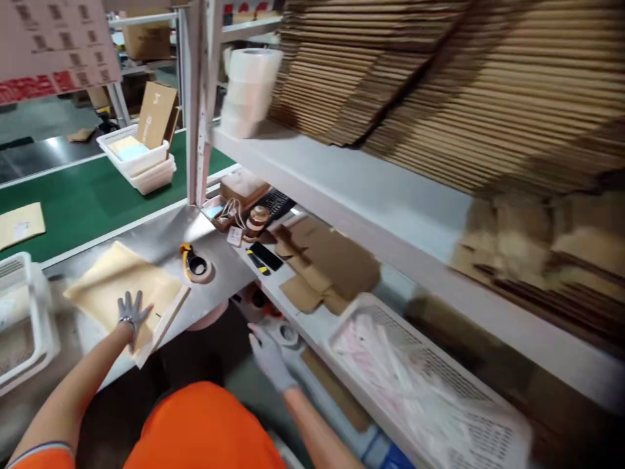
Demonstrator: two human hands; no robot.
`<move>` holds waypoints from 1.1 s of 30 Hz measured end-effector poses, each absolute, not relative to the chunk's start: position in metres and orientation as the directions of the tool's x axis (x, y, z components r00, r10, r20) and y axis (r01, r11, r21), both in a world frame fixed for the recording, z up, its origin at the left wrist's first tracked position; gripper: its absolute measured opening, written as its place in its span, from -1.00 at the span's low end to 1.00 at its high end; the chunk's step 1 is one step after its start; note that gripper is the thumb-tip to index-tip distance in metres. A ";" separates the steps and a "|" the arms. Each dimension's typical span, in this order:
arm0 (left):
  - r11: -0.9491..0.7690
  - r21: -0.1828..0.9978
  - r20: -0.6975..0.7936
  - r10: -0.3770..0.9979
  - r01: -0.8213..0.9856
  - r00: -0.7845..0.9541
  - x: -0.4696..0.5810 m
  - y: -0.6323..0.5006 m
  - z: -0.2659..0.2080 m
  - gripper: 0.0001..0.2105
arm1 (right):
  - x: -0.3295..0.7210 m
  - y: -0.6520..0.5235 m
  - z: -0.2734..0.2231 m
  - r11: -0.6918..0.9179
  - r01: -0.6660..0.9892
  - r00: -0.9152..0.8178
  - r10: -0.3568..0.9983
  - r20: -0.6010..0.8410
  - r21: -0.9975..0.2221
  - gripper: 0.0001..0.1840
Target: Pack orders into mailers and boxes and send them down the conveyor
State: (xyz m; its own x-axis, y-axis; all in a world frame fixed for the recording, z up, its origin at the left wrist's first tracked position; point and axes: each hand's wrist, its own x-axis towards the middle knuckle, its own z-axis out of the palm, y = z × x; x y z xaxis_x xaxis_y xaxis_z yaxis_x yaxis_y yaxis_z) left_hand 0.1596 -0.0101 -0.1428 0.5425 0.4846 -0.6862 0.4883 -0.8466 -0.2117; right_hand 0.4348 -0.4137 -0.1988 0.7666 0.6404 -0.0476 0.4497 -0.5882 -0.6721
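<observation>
My left hand (131, 312), in a grey glove, lies with spread fingers on a pale yellow mailer envelope (114, 277) on the metal table. The envelope's near right edge shows a whitish strip. My right hand (271, 355), also gloved, is over the gap beside the lower shelf, its fingers stretched out and nothing visible in them. Close to its fingertips, a white tape roll (286, 334) sits on the lower shelf; I cannot tell whether they touch. An orange tape dispenser (195, 264) with a roll of tape lies right of the envelope.
A white basket of plastic packaging (371, 303) stands on the right shelf, near folded cardboard (336, 254) and a black phone (266, 256). Stacked flat cartons (415, 85) and tape rolls (249, 91) fill the upper shelf. White baskets (46, 319) stand left; a green conveyor (73, 202) runs behind.
</observation>
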 end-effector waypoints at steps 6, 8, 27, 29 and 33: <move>-0.861 -0.074 -0.686 0.410 0.503 0.601 0.155 0.000 -0.175 0.76 | 0.292 -0.221 -0.225 -0.410 0.674 0.389 0.904 -0.176 -0.615 -0.16; -0.869 -0.041 -0.670 0.390 0.493 0.631 0.150 0.002 -0.185 0.76 | 0.267 -0.190 -0.233 -0.450 0.706 0.382 0.892 -0.241 -0.547 0.13; -0.873 0.350 -0.541 0.107 0.339 0.834 0.055 -0.028 -0.197 -0.06 | 0.349 -0.107 -0.197 -0.580 0.792 0.474 0.782 -0.405 -0.192 0.01; -0.853 0.353 -0.541 0.150 0.385 0.828 0.043 -0.037 -0.199 -0.23 | 0.358 -0.103 -0.194 -0.566 0.804 0.466 0.791 -0.396 -0.183 -0.03; -0.809 0.346 -0.544 0.240 0.475 0.804 0.037 -0.053 -0.195 -0.53 | 0.366 -0.099 -0.185 -0.523 0.833 0.435 0.821 -0.370 -0.182 -0.11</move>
